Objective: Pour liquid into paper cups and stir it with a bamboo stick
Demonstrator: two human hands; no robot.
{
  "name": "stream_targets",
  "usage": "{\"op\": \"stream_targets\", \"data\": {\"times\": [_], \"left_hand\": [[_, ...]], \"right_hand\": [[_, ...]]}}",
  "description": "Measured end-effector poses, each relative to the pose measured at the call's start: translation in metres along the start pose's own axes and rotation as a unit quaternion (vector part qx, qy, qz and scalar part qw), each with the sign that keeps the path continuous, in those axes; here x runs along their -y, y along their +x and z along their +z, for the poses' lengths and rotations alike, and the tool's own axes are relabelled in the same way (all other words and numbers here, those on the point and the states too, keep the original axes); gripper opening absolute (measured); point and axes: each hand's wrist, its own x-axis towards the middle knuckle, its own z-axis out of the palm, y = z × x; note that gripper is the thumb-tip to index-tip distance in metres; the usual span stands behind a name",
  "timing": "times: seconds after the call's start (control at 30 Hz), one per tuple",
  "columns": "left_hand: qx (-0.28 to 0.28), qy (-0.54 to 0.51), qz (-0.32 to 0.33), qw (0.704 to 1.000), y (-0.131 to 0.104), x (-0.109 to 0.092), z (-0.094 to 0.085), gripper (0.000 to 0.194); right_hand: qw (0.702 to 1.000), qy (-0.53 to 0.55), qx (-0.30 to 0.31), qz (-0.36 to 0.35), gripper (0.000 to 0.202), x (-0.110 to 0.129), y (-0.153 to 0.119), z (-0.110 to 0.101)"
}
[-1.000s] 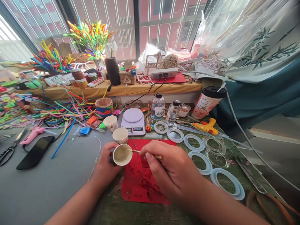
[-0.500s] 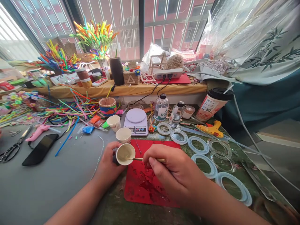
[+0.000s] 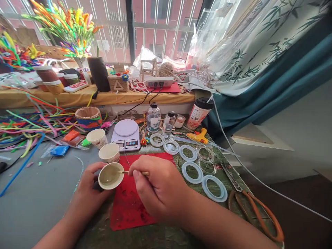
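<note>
My left hand (image 3: 90, 186) is wrapped round a paper cup (image 3: 111, 175), tilted so that its inside shows, with a cloudy liquid in it. Between the thumb and fingers of my right hand (image 3: 158, 186) is a thin wooden stick (image 3: 140, 172); its far end reaches over the rim into the cup. Below both hands lies a stained red sheet (image 3: 129, 207). Two more paper cups, one nearer (image 3: 109, 152) and one farther (image 3: 97, 137), stand just beyond the held one. Behind them sits a lilac kitchen scale (image 3: 126, 133).
Ring-shaped silicone moulds (image 3: 192, 172) lie to the right, near orange-handled scissors (image 3: 259, 211) and a yellow glue gun (image 3: 199, 136). Two clear bottles, a larger (image 3: 154, 119) and a smaller (image 3: 168, 125), stand behind, beside a lidded drink cup (image 3: 199, 112). Coloured pipe cleaners (image 3: 28, 128) crowd the left.
The view has swung right, so the scene sits farther left and the scissors show fully. The stick has shifted within the cup, which both hands keep at about the same place over the table.
</note>
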Motion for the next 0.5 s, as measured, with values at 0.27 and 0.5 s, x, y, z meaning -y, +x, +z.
{"op": "stream_targets", "data": {"times": [0.27,0.5], "left_hand": [[-0.023,0.042,0.047,0.998,0.0042,0.0049,-0.0001,0.053],[-0.016,0.065,0.042,0.997,0.0055,0.0028,-0.0025,0.056]], "right_hand": [[0.998,0.003,0.032,-0.048,0.023,-0.0058,0.0066,-0.0086],[1.0,-0.018,0.019,0.012,0.027,-0.002,0.0066,-0.01]]}}
